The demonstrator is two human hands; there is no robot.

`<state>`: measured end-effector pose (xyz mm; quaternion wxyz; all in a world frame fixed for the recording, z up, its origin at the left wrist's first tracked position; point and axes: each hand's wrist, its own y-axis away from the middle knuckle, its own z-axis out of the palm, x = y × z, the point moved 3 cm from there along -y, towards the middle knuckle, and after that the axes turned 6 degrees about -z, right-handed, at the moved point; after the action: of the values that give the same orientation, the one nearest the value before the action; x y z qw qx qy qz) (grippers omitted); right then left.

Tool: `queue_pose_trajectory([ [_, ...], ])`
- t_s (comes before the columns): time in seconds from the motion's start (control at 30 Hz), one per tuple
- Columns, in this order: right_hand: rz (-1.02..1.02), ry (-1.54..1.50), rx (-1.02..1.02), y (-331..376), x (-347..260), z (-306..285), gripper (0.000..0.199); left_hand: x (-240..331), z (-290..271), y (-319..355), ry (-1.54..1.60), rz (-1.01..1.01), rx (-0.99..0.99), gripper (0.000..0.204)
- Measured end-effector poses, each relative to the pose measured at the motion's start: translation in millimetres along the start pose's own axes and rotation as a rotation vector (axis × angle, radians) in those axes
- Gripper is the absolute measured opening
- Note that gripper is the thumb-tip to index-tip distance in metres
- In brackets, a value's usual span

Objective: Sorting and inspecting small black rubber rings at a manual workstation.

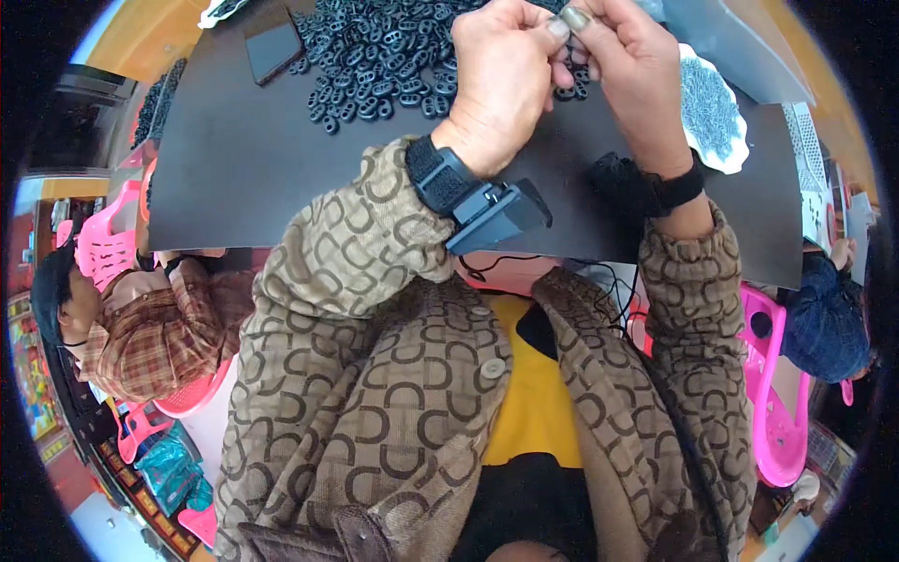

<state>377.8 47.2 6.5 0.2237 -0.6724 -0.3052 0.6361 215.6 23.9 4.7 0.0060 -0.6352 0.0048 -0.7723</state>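
Observation:
My left hand [506, 82] and my right hand [639, 82] meet at the far side of the table, thumbs and fingertips pinched close together. Whatever sits between the fingertips is too small and covered to make out. Just beyond and left of them spreads a heap of small black oval pieces [379, 61] with holes in them, some lying loose at the near edge. To the right of my right hand, a white scalloped dish [739, 155] holds many tiny grey pieces [704, 103]. Both wrists wear black straps, the left one with a dark boxy device [496, 217].
A dark flat rectangular object [272, 53] lies on the brown table [243, 159], left of the heap. Part of another white dish [221, 11] shows at the far left. Pink chairs [779, 403] and people [150, 328] are on both sides. Black cables [609, 281] hang below the table edge.

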Motion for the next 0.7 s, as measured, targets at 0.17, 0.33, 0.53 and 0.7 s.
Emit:
queue_pose_trajectory([
  [0.17, 0.294, 0.17, -0.094, 24.5, 1.2, -68.7, 0.011, 22.6, -35.5, -16.7, 0.046, 0.057, 0.118, 0.017],
  [0.33, 0.362, 0.791, -0.468, 62.5, 19.2, -88.6, 0.007, 7.6, -74.1, -33.9, 0.25, -0.121, 0.071, 0.02],
  [0.53, 0.257, 0.899, -0.509, 57.6, 23.9, -70.1, 0.022, 14.3, -61.6, -20.2, 0.255, -0.16, 0.04, 0.02],
  [0.7, 0.338, 0.898, -0.539, 60.8, 39.6, -77.7, 0.028, 11.5, -53.1, -19.9, 0.239, -0.194, -0.01, 0.022],
])
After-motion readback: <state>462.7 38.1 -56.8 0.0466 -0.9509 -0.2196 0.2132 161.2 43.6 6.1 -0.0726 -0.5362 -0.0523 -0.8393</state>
